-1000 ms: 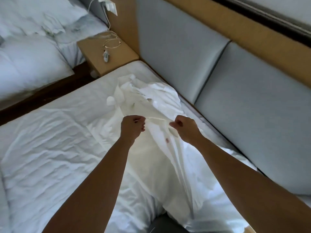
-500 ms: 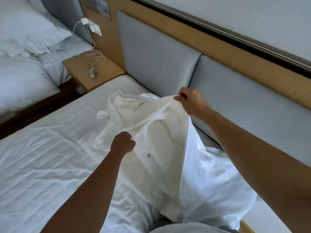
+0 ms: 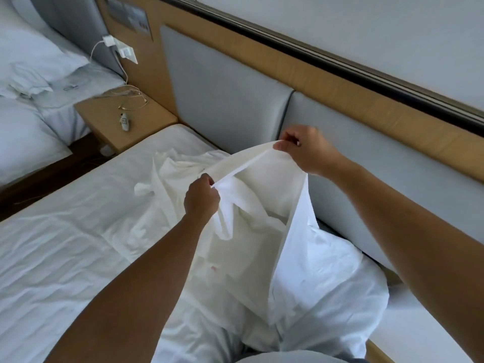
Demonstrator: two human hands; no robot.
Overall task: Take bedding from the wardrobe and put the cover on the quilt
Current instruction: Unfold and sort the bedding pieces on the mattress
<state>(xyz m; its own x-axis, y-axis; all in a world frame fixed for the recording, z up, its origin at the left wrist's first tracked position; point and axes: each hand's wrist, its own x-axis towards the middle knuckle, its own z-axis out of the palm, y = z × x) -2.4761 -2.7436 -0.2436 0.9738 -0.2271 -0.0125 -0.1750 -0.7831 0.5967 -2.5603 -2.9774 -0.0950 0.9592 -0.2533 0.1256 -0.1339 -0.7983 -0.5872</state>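
**Both hands are stretching the cover's hem above the bed**

Head view: The left hand (image 3: pixel 201 196) is gripping the hem of the white cover (image 3: pixel 251 231), with its fingers curled tight round the cloth and the back of the hand facing the camera. The right hand (image 3: pixel 306 150) is holding the same hem higher up and nearer the grey padded headboard (image 3: pixel 222 100), pinching the cloth between thumb and bent fingers. The hem is running taut between the two hands as a narrow band.

Below that band the cover is hanging open like a sack. Its lower part is lying on the bed's wrinkled white sheet (image 3: pixel 65 244) and reaching down to the bottom edge of the view. More of its folds are bunching on the mattress beyond the left hand. A small reddish mark (image 3: pixel 213 268) is showing on the cloth beside the left forearm.

A wooden nightstand (image 3: pixel 104 119) is standing to the left of the bed, carrying a coiled cable (image 3: pixel 128 96) and a small white device (image 3: pixel 125 121). Beyond it, a pillow (image 3: pixel 34 61) is lying on a second bed.
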